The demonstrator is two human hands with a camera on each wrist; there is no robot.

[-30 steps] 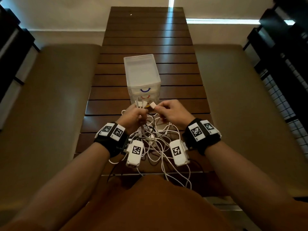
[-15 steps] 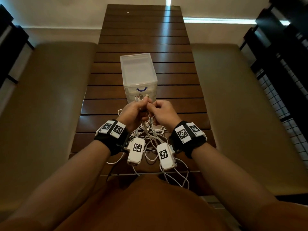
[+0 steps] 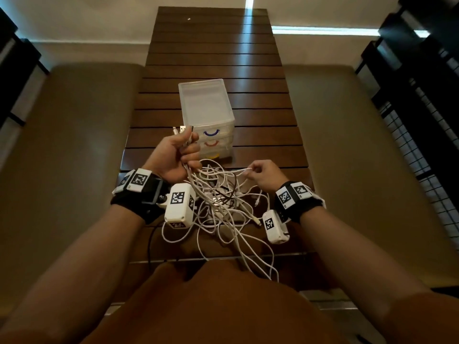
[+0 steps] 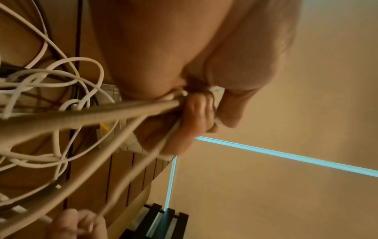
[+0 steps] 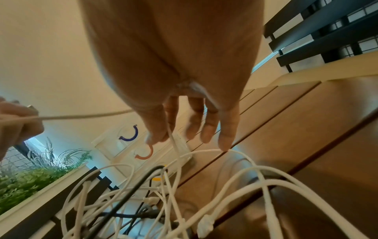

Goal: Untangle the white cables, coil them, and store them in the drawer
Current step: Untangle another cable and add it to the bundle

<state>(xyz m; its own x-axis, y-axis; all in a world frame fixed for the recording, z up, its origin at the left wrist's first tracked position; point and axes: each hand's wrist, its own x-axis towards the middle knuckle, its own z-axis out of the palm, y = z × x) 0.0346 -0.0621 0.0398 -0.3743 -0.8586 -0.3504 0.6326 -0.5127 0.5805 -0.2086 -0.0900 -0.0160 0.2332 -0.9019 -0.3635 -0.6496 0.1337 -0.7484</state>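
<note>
A tangle of white cables (image 3: 223, 207) lies on the near end of the slatted wooden table (image 3: 213, 53), some loops hanging over its front edge. My left hand (image 3: 188, 150) is raised above the tangle and grips a bundle of cable ends, with plugs (image 3: 182, 130) sticking out of the top of the fist. The left wrist view shows its fingers (image 4: 196, 110) curled round the strands. To the right and lower, my right hand (image 3: 249, 171) pinches one white cable (image 5: 171, 139) between thumb and forefinger, its other fingers loose. The translucent drawer unit (image 3: 206, 105) stands just behind, drawers closed.
The unit's drawers have a blue handle (image 3: 211, 132), an orange handle (image 3: 213, 144) and a yellow one below. A dark cable (image 3: 224, 192) runs through the tangle. Beige benches (image 3: 74, 145) flank the table. Green plants (image 5: 30, 174) show in the right wrist view.
The hands, close together in front of the drawers before, have drawn apart. The left hand keeps the bundle raised; the right has moved right and down, pinching one strand.
</note>
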